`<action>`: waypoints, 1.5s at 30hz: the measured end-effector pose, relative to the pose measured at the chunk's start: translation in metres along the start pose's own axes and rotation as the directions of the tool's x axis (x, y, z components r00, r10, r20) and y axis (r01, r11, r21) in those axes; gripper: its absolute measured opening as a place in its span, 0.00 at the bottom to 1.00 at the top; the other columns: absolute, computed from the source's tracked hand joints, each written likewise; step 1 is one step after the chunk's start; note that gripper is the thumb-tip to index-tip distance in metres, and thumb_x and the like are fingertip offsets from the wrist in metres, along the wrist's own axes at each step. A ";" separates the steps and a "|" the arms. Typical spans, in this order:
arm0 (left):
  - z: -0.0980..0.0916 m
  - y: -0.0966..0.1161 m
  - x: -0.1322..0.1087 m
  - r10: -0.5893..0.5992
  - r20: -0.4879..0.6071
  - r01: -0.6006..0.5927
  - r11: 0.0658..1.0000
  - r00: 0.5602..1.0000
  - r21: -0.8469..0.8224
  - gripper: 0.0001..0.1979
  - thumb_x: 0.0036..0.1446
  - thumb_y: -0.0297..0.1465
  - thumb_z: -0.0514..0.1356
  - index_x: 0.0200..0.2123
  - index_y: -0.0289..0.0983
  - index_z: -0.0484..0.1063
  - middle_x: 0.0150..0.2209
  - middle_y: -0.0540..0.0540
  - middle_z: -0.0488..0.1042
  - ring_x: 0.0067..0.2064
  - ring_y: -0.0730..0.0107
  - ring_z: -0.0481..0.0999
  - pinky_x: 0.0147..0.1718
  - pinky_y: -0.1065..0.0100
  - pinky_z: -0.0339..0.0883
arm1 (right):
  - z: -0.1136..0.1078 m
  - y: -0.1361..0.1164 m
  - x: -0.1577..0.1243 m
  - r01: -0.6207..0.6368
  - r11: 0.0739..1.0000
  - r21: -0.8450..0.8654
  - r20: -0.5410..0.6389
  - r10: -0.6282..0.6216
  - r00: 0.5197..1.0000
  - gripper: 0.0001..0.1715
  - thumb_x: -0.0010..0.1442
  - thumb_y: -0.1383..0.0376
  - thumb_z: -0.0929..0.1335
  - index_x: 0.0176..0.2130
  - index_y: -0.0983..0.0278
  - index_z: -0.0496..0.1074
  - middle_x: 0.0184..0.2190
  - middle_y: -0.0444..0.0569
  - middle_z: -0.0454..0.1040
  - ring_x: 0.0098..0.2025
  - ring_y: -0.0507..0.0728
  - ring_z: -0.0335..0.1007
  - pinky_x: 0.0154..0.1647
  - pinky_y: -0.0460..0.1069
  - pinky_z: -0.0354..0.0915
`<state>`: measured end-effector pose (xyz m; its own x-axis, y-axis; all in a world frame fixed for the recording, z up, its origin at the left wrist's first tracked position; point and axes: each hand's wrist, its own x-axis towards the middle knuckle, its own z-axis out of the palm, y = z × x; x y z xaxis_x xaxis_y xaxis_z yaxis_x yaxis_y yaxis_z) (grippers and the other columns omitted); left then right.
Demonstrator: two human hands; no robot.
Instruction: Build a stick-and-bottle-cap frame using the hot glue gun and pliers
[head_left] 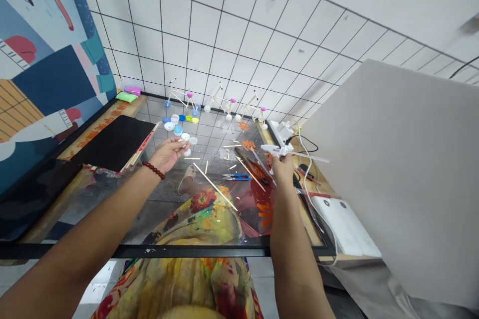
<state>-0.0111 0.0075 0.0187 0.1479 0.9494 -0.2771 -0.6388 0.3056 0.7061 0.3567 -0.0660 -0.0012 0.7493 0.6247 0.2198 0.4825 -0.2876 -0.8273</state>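
Left hand: grip's narrow, fingertips pinching a white cap right by a bunch of loose caps
Right hand: grip's wrapped round a white glue gun, nozzle pointing left, glue stick poking out the back
Far edge: three little stick models lined up near the tiled wall
Mid-table: blue snips, plus wooden sticks and scraps scattered about, kinda messy

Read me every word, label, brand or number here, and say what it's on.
Nothing is legible.
Orange characters showing in the glossy tabletop, right side: too blurred to read.
Orange characters along the left wooden edge: too small and blurred.
White glue gun: no readable marking.
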 end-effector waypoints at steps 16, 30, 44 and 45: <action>-0.009 0.021 0.004 0.134 0.088 -0.124 0.986 0.987 -0.109 0.07 0.52 0.21 0.64 0.35 0.33 0.70 0.32 0.46 0.76 0.35 0.71 0.79 0.33 0.73 0.72 | -0.032 -0.007 -0.010 0.092 0.870 -0.484 0.148 -0.021 0.989 0.25 0.47 0.56 0.73 0.42 0.67 0.74 0.36 0.61 0.78 0.42 0.68 0.74 0.42 0.57 0.65; -0.020 0.008 0.010 0.143 0.097 -0.131 0.984 0.985 -0.120 0.11 0.48 0.23 0.69 0.36 0.33 0.72 0.33 0.47 0.77 0.31 0.78 0.76 0.29 0.77 0.69 | 0.128 -0.133 -0.133 0.546 0.837 0.043 0.694 -0.418 0.586 0.32 0.50 0.59 0.74 0.53 0.62 0.72 0.37 0.49 0.75 0.37 0.57 0.70 0.40 0.50 0.63; -0.015 -0.005 0.006 0.153 0.216 -0.168 0.984 0.964 0.052 0.17 0.41 0.24 0.72 0.38 0.31 0.78 0.36 0.43 0.79 0.33 0.75 0.76 0.34 0.73 0.69 | 0.132 -0.107 -0.118 -0.086 0.809 0.581 0.562 -0.322 0.762 0.23 0.50 0.48 0.69 0.38 0.62 0.73 0.33 0.47 0.76 0.33 0.53 0.71 0.38 0.50 0.69; -0.014 -0.007 0.006 0.167 0.220 -0.189 0.979 0.961 0.081 0.18 0.39 0.24 0.73 0.38 0.32 0.79 0.36 0.43 0.80 0.34 0.75 0.76 0.36 0.72 0.69 | 0.131 -0.106 -0.118 -0.134 0.785 0.604 0.575 -0.313 0.756 0.23 0.49 0.49 0.70 0.38 0.61 0.73 0.33 0.47 0.76 0.33 0.52 0.71 0.38 0.50 0.69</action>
<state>-0.0168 0.0100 0.0032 0.2013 0.9795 -0.0051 -0.5922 0.1258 0.7959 0.1577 -0.0147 -0.0074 0.1542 0.9797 0.1283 0.0044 0.1291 -0.9916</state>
